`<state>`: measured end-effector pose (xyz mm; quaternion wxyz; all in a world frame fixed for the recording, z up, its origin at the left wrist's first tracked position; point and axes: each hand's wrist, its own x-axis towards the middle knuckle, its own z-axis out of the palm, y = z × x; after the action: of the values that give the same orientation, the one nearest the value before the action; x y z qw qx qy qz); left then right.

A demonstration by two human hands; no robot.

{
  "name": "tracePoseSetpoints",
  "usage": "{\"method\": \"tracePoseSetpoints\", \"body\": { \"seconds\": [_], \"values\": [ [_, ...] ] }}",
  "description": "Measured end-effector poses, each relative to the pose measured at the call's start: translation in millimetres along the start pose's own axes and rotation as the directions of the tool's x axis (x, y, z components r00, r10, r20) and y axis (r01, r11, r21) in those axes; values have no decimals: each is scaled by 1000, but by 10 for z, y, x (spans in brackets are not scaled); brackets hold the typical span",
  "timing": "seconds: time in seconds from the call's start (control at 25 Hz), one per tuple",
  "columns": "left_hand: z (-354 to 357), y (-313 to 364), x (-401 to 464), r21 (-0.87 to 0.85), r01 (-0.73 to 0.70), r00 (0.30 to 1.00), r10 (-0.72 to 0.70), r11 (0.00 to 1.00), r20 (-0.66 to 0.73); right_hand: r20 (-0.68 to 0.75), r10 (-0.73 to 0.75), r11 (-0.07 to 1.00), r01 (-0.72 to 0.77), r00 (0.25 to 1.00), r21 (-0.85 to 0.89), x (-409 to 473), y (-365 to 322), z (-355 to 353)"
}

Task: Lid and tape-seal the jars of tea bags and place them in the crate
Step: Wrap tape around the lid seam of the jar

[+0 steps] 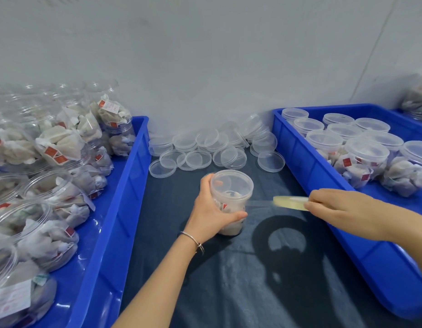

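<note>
The clear plastic jar of pale tea bags with red tags (230, 202) that I hold shows through. My roll of yellowish see-through tape (291, 202) looks milky. Both long plastic crates (300, 147) are bright blue, the table cloth (229, 280) is dark navy, and the loose round lids (198, 159) are colourless.

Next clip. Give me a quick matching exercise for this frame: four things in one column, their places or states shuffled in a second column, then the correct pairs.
Things:
1. clear plastic jar of tea bags with its lid on
2. roll of clear adhesive tape
3. loose clear round plastic lids
4. lidded clear jars of tea bags

Places or states:
A. heaped on the dark cloth by the wall
B. standing in the blue plastic crate on the right
C. in the grip of the left hand, on the cloth
D. held by the right hand, a strip running to the jar

Pairs: 1-C, 2-D, 3-A, 4-B
</note>
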<state>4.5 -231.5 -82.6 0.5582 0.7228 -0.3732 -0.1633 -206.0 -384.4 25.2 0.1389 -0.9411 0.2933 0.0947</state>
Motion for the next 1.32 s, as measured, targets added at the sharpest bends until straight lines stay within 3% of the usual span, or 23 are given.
{"method": "tracePoseSetpoints", "body": {
  "seconds": [0.24,0.44,0.84,1.32],
  "values": [
    [-91,-47,-31,-47,-1,1000,2,999,14,-283,17,964,-90,959,-249,146,-167,226],
    [-114,-74,-53,-89,-19,1000,20,996,12,-451,28,939,-178,892,-295,406,-197,401],
    [-178,-165,-77,-108,-12,998,18,994,60,-466,12,972,-120,885,-204,813,-335,490],
    [-265,-174,-60,-160,-10,991,31,987,133,-443,-118,968,4,889,-251,1061,-654,491]
  ]
}}
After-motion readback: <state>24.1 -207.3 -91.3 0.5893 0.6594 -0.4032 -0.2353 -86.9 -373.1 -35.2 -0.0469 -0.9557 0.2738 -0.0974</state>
